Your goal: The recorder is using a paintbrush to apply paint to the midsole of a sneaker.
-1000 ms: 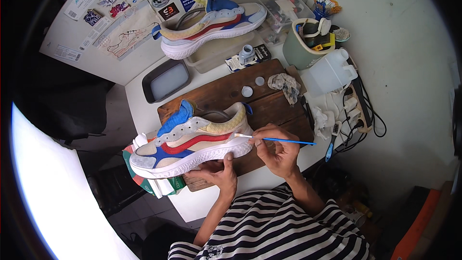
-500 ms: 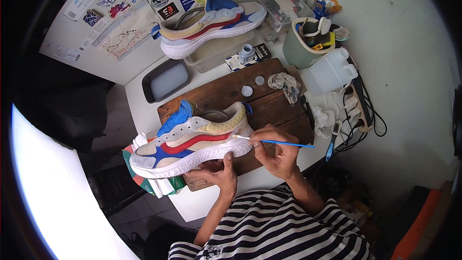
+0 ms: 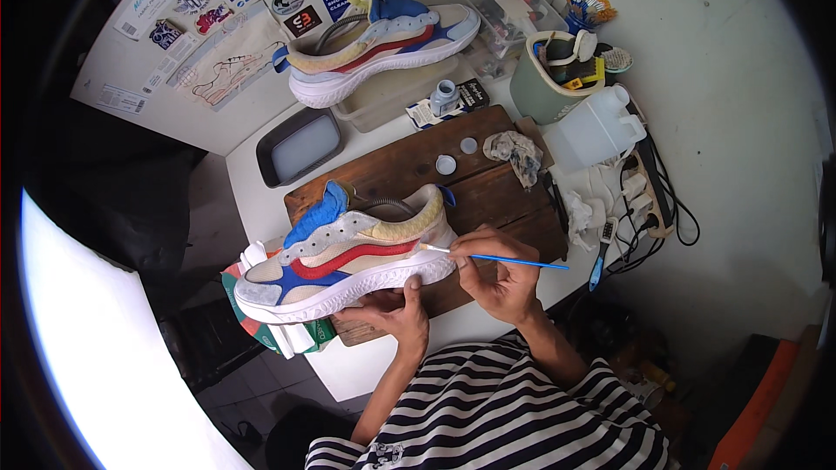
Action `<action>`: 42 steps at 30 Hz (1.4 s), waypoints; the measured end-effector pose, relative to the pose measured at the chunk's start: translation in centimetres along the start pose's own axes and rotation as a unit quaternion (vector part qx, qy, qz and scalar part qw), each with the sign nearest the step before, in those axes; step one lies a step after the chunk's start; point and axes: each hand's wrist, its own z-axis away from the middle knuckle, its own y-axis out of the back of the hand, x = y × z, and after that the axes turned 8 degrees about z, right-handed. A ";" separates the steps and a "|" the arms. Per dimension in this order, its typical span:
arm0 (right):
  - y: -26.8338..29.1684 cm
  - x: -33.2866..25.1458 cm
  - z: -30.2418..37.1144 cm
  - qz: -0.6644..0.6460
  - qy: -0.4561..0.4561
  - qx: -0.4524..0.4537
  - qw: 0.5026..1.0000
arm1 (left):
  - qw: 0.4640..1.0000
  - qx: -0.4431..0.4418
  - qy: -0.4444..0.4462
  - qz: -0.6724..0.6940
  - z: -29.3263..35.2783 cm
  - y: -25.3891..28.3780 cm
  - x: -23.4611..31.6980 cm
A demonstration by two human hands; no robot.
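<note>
A laceless sneaker [image 3: 348, 248] in cream, red, blue and grey with a white sole is tilted above the wooden board, its toe to the left. My left hand [image 3: 394, 315] grips it from below, thumb against the sole. In my right hand [image 3: 501, 277] is a thin blue paintbrush [image 3: 522, 260], pinched near its ferrule. The brush's pale tip meets the sneaker's side close to the heel, by the end of the red stripe. Behind the board, a matching sneaker [image 3: 383, 48] rests over a clear plastic box.
On the wooden board [image 3: 392, 157] lie two small round lids [image 3: 446, 164] and a stained rag [image 3: 514, 157]. Behind it stand a dark tray [image 3: 300, 146] of cloudy liquid and a small open bottle [image 3: 444, 97]. A white jug [image 3: 601, 129], power strip and cables line the right.
Almost nothing differs. Both hands, the sneaker and the brush keep their places, with the brush tip still at the heel side.
</note>
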 end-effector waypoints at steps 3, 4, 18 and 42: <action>0.0 0.4 0.2 -0.008 -0.015 0.007 1.000 | 1.000 -0.002 0.003 -0.008 0.1 0.1 0.0; 0.1 0.5 0.2 -0.015 -0.024 0.022 0.999 | 1.000 -0.002 0.006 -0.016 0.1 0.1 0.0; -0.2 -0.8 0.0 -0.004 0.005 -0.020 1.000 | 1.000 -0.001 -0.017 0.004 0.3 -0.3 -0.1; -0.4 -0.9 0.0 0.009 0.009 -0.004 1.000 | 1.000 0.001 -0.010 -0.026 0.4 0.1 -0.2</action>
